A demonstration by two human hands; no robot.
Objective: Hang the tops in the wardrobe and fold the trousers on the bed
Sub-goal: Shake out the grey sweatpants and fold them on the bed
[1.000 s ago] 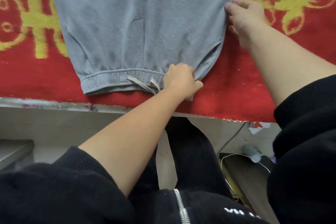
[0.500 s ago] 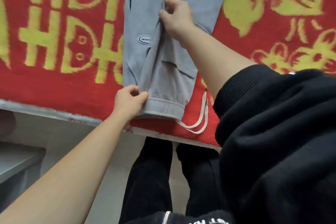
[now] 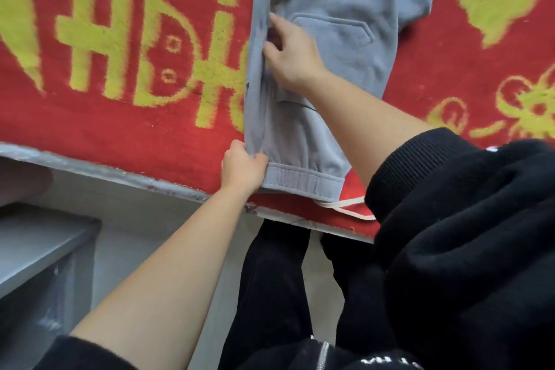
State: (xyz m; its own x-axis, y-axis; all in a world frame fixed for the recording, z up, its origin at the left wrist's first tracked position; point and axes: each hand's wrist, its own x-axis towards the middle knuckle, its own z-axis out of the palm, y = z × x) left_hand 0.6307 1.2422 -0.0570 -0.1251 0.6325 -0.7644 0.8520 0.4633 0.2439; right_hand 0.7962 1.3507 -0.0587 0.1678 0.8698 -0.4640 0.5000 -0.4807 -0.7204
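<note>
Grey trousers (image 3: 336, 48) lie folded in half lengthwise on the bed's red and yellow blanket (image 3: 120, 69), waistband toward me at the bed edge. My left hand (image 3: 241, 168) pinches the waistband's left corner. My right hand (image 3: 291, 54) rests on the trousers near their left folded edge, fingers gripping the fabric beside a back pocket. A white drawstring (image 3: 345, 207) trails from under the waistband onto the blanket.
The bed's pale front edge (image 3: 120, 174) runs diagonally across the view. A grey cabinet or shelf (image 3: 39, 249) stands low at the left. My black sleeves and dark trouser legs fill the bottom and right.
The trousers went from lying flat and wide to folded in half lengthwise. My left hand moved to the waistband's left corner and my right hand came across onto the folded edge.
</note>
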